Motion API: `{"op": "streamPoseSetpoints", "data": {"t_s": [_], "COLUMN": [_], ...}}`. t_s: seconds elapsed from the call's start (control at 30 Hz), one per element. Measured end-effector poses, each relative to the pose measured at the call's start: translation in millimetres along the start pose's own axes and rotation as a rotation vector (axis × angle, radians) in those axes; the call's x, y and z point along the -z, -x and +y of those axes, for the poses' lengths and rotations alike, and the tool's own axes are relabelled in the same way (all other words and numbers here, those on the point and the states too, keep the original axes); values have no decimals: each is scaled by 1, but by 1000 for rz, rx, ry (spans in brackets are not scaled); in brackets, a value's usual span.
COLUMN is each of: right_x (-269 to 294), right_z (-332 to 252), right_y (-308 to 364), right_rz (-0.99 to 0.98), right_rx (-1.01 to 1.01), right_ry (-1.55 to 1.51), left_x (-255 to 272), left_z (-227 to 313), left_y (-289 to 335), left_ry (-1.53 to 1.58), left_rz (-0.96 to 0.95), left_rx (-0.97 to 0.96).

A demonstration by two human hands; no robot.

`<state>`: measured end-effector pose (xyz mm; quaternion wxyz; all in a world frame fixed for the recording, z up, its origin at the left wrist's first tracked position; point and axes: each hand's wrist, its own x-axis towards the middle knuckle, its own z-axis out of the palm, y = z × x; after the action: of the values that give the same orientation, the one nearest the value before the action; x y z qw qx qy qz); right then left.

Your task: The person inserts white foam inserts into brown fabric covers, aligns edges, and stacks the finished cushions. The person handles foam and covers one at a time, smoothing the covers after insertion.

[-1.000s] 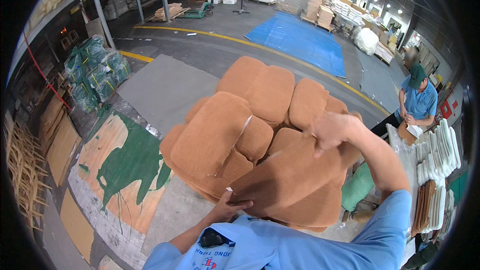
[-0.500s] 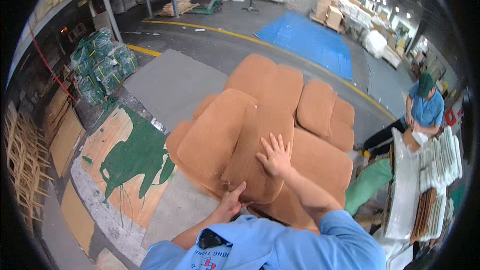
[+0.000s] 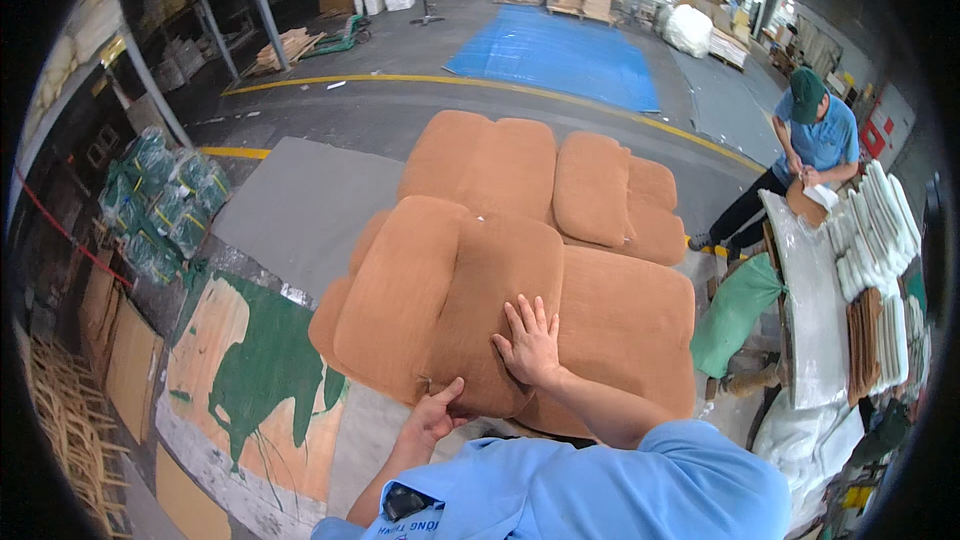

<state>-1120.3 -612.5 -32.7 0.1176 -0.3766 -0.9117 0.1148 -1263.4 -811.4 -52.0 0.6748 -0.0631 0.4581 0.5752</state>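
Several orange-brown cushions with rounded corners lie piled and overlapping before me. My right hand (image 3: 532, 345) rests flat on the top of the nearest brown cushion (image 3: 500, 275), fingers spread. At that cushion's near left corner, my left hand (image 3: 434, 412) pinches the edge, its thumb on top and its other fingers partly hidden underneath. Another brown cushion (image 3: 392, 305) lies against its left side, and a wider cushion (image 3: 625, 330) spreads out on the right. Farther off are a large cushion (image 3: 475, 165) and a smaller cushion (image 3: 592, 190).
At the right, a person (image 3: 820, 135) in a blue shirt stands handling a brown and white piece. Near them are a plastic-covered table (image 3: 812, 310) and a green sack (image 3: 740, 315). Wrapped green bundles (image 3: 165, 195) sit at left; a blue sheet (image 3: 560, 55) covers floor beyond.
The nearest cushion has swung from slanting away to lying squarer and closer to me, both hands staying on it. The view has shifted, and the co-worker leans further over their work.
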Motion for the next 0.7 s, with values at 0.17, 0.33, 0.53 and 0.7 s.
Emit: {"op": "streamPoseSetpoints", "data": {"t_s": [0.17, 0.33, 0.53, 0.7], "right_x": [38, 1, -3, 0], "right_z": [-15, -15, -21, -19], "right_y": [-47, -46, -51, -50], "right_rz": [-62, 5, -141, -143], "right_rx": [49, 107, 81, 80], "right_ry": [-32, -2, 21, 4], "left_x": [1, -12, -14, -3], "left_z": [-1, -14, -8, -9], "left_y": [3, 5, 17, 40], "left_ry": [3, -14, -29, -336], "left_rz": [30, 95, 153, 227], "left_rx": [23, 24, 97, 82]}}
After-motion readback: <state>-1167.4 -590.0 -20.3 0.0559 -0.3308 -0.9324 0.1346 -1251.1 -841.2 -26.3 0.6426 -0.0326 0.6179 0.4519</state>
